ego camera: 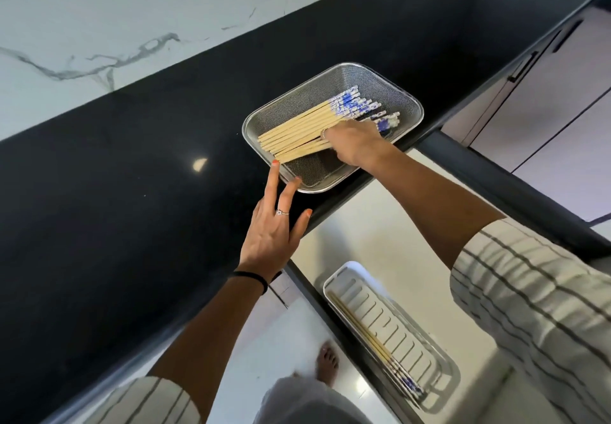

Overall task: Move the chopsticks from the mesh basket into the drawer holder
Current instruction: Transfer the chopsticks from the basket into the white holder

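Chopsticks [297,131] lie lengthwise across the basket [401,91], under the right hand [352,142]'s curled fingers; left hand [277,225], fingers spread, steadies its rim.

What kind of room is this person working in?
Most likely a home kitchen: a dark countertop backed by a marble-look wall, a mesh basket of chopsticks, and an open drawer with a white utensil holder.

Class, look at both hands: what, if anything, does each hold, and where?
The right hand grips chopsticks near their middle; the left hand holds nothing, its fingertips touching the mesh basket rim.
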Demonstrator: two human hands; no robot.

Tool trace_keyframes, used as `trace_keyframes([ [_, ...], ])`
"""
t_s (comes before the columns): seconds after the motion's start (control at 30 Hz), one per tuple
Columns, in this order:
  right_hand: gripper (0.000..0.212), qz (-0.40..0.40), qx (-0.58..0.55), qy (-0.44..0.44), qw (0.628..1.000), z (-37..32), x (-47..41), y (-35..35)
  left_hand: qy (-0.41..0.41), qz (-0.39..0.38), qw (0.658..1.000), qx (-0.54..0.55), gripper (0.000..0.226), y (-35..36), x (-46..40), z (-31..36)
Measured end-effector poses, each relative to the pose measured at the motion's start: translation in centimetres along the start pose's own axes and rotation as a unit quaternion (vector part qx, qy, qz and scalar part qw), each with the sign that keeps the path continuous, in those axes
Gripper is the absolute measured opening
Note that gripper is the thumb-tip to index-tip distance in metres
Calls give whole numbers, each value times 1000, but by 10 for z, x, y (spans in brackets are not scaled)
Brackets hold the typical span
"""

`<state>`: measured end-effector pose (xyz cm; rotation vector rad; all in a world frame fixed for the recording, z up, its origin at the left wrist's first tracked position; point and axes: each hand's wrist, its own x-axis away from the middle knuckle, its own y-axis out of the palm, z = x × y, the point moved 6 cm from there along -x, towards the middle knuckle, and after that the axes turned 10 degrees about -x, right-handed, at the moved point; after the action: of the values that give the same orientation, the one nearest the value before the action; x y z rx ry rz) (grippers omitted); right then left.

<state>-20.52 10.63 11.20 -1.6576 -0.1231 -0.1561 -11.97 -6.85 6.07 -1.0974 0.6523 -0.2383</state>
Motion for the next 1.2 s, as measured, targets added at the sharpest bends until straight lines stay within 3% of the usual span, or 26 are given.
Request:
trace_keyframes([
  [0.1,35,14,47,-3,999,-6,8,-8,-7,-1,1000,0,60,-1,2,-1],
  [0.27,62,105,68,-51,991,-9,30,-32,-4,-11,1000,16,67,0,3,-1],
  [0.43,53,218,-3,-66,974,-15,86,-61,-30,12,997,75,74,3,1,-7],
  [0.53,37,232,-81,-44,968,-13,127,-61,-38,12,996,76,80,4,0,-10],
  [0.63,15,220,-260,-45,939,-1,167,-42,-35,9,997,63,84,5,2,-9],
  [0.7,18,214,-381,-56,898,9,193,-21,-33,11,998,58,86,6,2,-10],
  [0.8,16,142,-487,-4,862,26,220,35,-41,11,998,52,87,9,4,-12],
  [1.03,14,-40,-525,107,844,45,254,164,-61,23,998,27,88,10,5,-12],
  [1.2,12,-102,-507,131,846,47,260,207,-69,34,997,10,88,8,4,-9],
])
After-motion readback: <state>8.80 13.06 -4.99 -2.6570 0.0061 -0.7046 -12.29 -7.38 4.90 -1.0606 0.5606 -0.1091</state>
